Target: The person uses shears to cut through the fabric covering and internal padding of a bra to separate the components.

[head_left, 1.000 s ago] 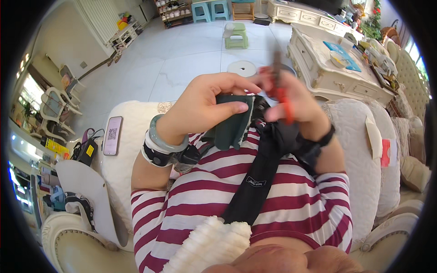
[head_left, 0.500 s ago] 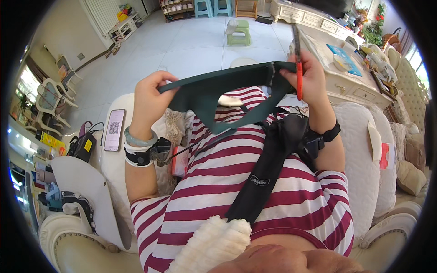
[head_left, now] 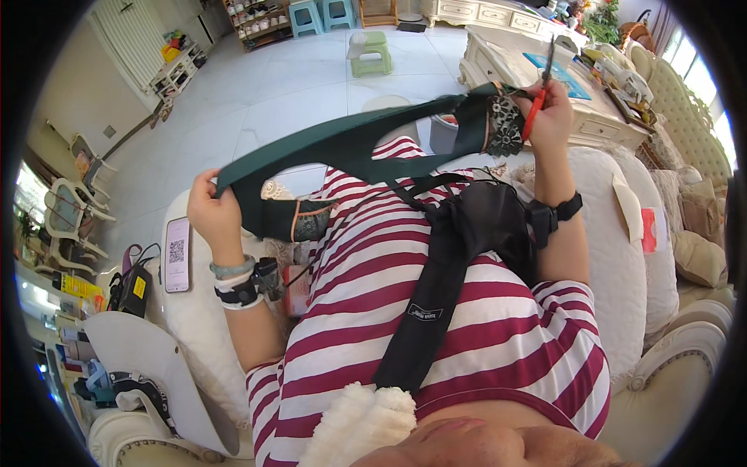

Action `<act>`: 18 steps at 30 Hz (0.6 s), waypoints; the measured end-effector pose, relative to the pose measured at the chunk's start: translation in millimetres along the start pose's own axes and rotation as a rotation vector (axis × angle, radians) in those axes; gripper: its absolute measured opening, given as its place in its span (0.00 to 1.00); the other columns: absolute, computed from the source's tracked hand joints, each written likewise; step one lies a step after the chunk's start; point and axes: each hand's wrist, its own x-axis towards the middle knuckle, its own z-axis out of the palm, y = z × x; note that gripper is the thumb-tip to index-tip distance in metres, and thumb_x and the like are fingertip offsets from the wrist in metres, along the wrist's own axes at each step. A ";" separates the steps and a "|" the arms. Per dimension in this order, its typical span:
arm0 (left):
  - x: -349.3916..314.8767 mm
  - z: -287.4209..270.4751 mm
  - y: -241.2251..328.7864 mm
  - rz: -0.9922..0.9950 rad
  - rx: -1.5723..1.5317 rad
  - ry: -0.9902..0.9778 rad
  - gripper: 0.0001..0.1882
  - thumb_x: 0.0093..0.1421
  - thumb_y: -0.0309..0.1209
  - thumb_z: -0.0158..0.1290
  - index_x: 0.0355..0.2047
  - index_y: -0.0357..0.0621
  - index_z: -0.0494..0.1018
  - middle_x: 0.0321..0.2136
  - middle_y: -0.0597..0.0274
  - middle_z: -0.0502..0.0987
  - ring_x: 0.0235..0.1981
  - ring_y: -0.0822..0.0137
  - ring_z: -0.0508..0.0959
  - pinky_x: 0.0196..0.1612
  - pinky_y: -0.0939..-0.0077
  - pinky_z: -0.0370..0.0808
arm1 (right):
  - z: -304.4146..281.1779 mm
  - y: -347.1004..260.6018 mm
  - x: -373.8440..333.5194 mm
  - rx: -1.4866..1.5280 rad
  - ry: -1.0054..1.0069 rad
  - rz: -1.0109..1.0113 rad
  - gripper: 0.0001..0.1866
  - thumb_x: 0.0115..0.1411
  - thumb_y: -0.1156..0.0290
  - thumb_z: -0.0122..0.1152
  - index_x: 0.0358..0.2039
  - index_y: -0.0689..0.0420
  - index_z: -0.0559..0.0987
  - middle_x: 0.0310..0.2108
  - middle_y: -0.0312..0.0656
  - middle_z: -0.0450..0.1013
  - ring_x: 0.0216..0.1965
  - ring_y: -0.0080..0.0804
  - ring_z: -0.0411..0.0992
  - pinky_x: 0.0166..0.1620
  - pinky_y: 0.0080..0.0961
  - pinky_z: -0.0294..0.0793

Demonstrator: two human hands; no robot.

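Note:
A dark green garment with lace trim (head_left: 334, 146), apparently underwear, stretches across the air above my lap. My left hand (head_left: 215, 212) pinches its left end between thumb and fingers. My right hand (head_left: 551, 121) grips the right end and also holds scissors with red handles (head_left: 533, 117), their dark blades pointing up and away. Black floral lace hangs beside the right fingers, and another lace piece droops near the left wrist. Open gaps show in the fabric's middle. I cannot tell whether the scissors' blades are apart.
A black strap and pouch (head_left: 490, 214) lie across my striped shirt. A phone (head_left: 177, 257) rests on the white cushion at left, beside a black box (head_left: 134, 289). A green stool (head_left: 372, 58) and a cream table (head_left: 486, 66) stand ahead. A grey bin (head_left: 443, 138) shows behind the garment.
My left hand has moved left and lower, and my right hand slightly right. The garment is now pulled out wider, with its lace showing. The scissors have tilted to the right.

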 end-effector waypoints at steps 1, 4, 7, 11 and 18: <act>3.4 4.3 1.0 -0.073 -0.033 0.011 0.08 0.48 0.20 0.53 0.31 0.41 0.75 0.16 0.63 0.66 0.18 0.68 0.66 0.22 0.75 0.64 | -0.8 2.6 2.3 -0.014 -0.041 0.014 0.14 0.45 0.83 0.65 0.32 0.60 0.71 0.29 0.36 0.73 0.30 0.20 0.70 0.37 0.15 0.70; 2.9 11.7 3.5 0.052 -0.150 -0.009 0.07 0.50 0.20 0.53 0.31 0.39 0.74 0.19 0.60 0.70 0.20 0.66 0.70 0.26 0.75 0.67 | -5.2 8.5 0.5 0.211 -0.191 0.103 0.14 0.45 0.85 0.63 0.32 0.61 0.70 0.29 0.37 0.73 0.30 0.21 0.70 0.37 0.17 0.70; -5.6 3.8 -13.6 0.051 0.002 -0.478 0.10 0.48 0.22 0.56 0.34 0.37 0.74 0.28 0.55 0.73 0.29 0.62 0.74 0.35 0.72 0.71 | -4.9 -7.0 -9.9 0.502 -0.338 0.245 0.12 0.46 0.86 0.59 0.31 0.60 0.69 0.31 0.39 0.71 0.34 0.25 0.70 0.40 0.20 0.71; -6.6 10.1 41.2 -0.243 -0.681 -1.039 0.32 0.47 0.27 0.63 0.54 0.38 0.66 0.49 0.52 0.72 0.53 0.62 0.70 0.56 0.70 0.65 | 19.5 -37.0 -18.8 0.520 -0.764 0.368 0.12 0.47 0.83 0.61 0.31 0.60 0.70 0.30 0.37 0.69 0.35 0.25 0.69 0.40 0.21 0.69; -8.9 55.3 140.3 -0.335 -0.943 -1.447 0.22 0.60 0.31 0.54 0.51 0.32 0.66 0.41 0.59 0.75 0.43 0.73 0.74 0.49 0.78 0.69 | 98.3 -100.1 -10.0 0.335 -1.001 0.132 0.14 0.46 0.78 0.67 0.31 0.60 0.70 0.29 0.34 0.69 0.32 0.20 0.66 0.37 0.18 0.67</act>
